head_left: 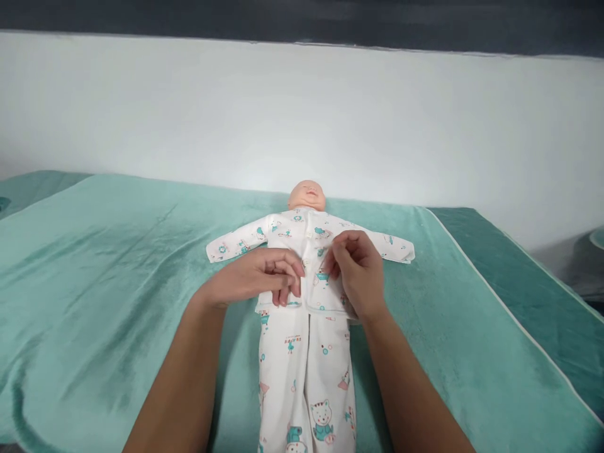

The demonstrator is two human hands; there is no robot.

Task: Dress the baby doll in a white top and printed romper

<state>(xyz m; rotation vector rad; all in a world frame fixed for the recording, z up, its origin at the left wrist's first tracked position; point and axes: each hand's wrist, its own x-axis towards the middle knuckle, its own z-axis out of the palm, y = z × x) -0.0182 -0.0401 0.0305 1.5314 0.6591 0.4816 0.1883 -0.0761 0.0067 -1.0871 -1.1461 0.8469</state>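
A baby doll (307, 196) lies on its back, arms spread, head toward the wall. It wears a white printed jacket (287, 221) and white printed trousers (325, 371). The jacket has a front opening down the middle with small buttons near the chest. Over the left side of the jacket is my left hand (276, 274), fingers loosely bent and apart, nothing visible in them. My right hand (358, 267) hovers at the jacket's right side, its fingers curled and the thumb a little apart from them. I see nothing held there. Whether either hand touches the cloth is unclear.
A wrinkled mint-green blanket (117, 251) covers the surface under the doll. On the right a darker green cloth (509, 264) shows beyond its pale edge. Behind stands a white wall (302, 113) with a dark band (302, 22) above. A dark object sits at the far right edge.
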